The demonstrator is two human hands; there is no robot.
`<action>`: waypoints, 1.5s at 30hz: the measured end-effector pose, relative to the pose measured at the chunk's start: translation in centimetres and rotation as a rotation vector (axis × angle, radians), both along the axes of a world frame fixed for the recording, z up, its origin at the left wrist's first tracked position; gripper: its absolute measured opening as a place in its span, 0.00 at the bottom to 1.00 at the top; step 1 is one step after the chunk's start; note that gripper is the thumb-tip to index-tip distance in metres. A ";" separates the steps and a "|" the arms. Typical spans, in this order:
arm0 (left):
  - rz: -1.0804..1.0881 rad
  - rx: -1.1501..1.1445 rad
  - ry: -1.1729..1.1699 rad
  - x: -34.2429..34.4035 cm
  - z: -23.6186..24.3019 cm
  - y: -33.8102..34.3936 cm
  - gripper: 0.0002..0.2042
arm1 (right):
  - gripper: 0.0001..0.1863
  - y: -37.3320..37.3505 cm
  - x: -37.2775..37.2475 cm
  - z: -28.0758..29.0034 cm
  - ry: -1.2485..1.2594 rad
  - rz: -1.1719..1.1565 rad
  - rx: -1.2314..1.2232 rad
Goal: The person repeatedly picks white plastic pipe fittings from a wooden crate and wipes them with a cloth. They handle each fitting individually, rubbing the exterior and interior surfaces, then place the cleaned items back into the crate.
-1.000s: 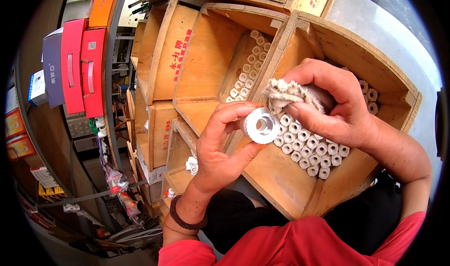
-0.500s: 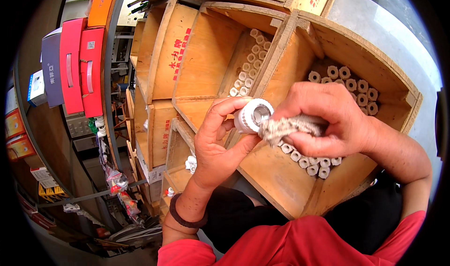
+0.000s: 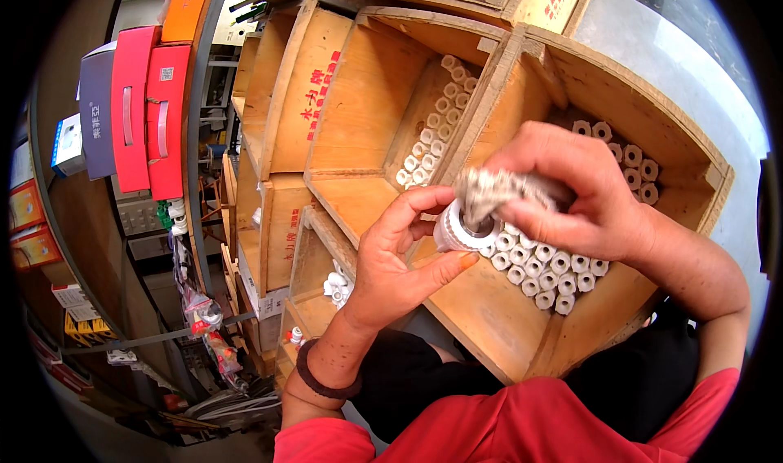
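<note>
My left hand (image 3: 395,271) grips a white ribbed cylindrical fitting (image 3: 456,235) with a metal-lined opening, between fingers and thumb. My right hand (image 3: 583,202) pinches a crumpled, greyish cloth (image 3: 497,187), which is at the fitting's opening and hides part of it. Beneath both hands, a wooden compartment (image 3: 465,308) holds several white hexagonal pieces (image 3: 545,292) with holes in them, partly covered by my right hand and the fitting.
An adjoining wooden compartment (image 3: 351,112) holds more white pieces (image 3: 424,153). Wooden crates (image 3: 285,243) are stacked left of it. A clear bin (image 3: 303,292) has white parts in it. At the far left, shelving carries red boxes (image 3: 167,112), a purple box (image 3: 98,112) and smaller packages.
The fitting rose and turned sideways about half a second ago and is now lower, facing more upward. The cloth went down, then back up, and now sits over its opening.
</note>
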State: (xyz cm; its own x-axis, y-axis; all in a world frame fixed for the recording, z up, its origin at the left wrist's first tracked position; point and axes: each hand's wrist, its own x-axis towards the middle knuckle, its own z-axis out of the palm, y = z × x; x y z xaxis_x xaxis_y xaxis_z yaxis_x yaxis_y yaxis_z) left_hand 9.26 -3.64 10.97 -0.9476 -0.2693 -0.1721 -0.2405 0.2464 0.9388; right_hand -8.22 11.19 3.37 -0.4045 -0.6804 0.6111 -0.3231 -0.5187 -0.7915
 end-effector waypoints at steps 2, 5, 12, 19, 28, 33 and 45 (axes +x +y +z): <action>0.036 0.036 0.014 -0.1 0.1 -0.3 0.28 | 0.15 0.2 0.1 0.4 0.078 0.042 0.019; 0.122 0.053 0.076 -0.5 0.4 -0.5 0.28 | 0.13 0.3 -0.7 0.4 0.014 0.015 0.018; 0.069 -0.122 0.083 -0.5 0.1 -0.4 0.26 | 0.15 0.1 -0.2 0.4 0.005 0.042 -0.036; -0.038 -0.129 0.088 -0.4 0.3 -0.1 0.26 | 0.13 0.0 -0.7 0.3 -0.019 -0.073 -0.022; -0.002 -0.043 0.110 -0.5 0.4 -0.3 0.27 | 0.14 0.5 -0.7 0.6 0.092 0.006 0.024; 0.046 0.044 0.115 -0.5 0.4 -0.2 0.28 | 0.14 0.1 -0.5 0.2 -0.088 -0.054 -0.014; 0.065 0.179 0.086 -0.5 0.6 -0.3 0.28 | 0.15 0.2 0.3 0.2 -0.243 -0.058 0.138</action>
State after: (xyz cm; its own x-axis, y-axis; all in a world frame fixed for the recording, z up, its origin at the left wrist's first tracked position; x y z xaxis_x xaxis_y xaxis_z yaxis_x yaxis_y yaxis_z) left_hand 8.75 -3.97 11.61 -0.9425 -0.3025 -0.1422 -0.1680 0.0607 0.9839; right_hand -7.96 11.35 3.53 -0.5682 -0.7221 0.3946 -0.1412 -0.3869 -0.9113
